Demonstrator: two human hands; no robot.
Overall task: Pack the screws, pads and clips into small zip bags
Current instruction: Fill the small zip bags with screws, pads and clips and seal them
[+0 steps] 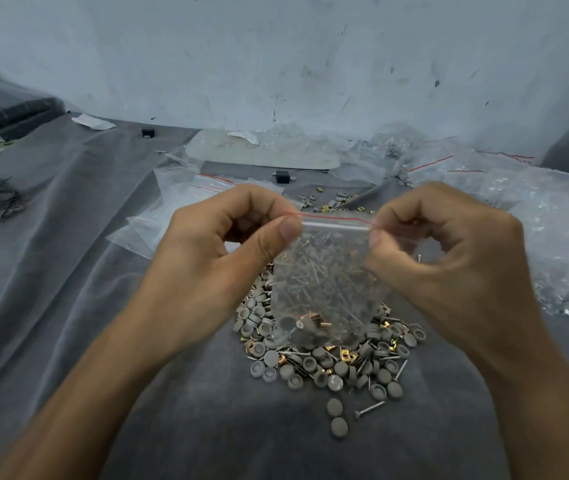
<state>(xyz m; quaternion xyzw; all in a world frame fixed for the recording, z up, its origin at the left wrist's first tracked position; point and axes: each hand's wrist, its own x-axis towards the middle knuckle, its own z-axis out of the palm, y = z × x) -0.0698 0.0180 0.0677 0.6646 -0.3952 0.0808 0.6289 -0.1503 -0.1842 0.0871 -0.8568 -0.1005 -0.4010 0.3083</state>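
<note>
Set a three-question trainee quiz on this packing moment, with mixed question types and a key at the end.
1. Multiple choice: where do the left hand and right hand pinch the zip bag? A) bottom corners B) top strip, one at each end C) the middle
2. True or false: the zip bag is empty.
3. Fill in: the pile beneath the bag mixes grey pads, screws and gold ____.
Key: 1 B; 2 false; 3 clips.
</note>
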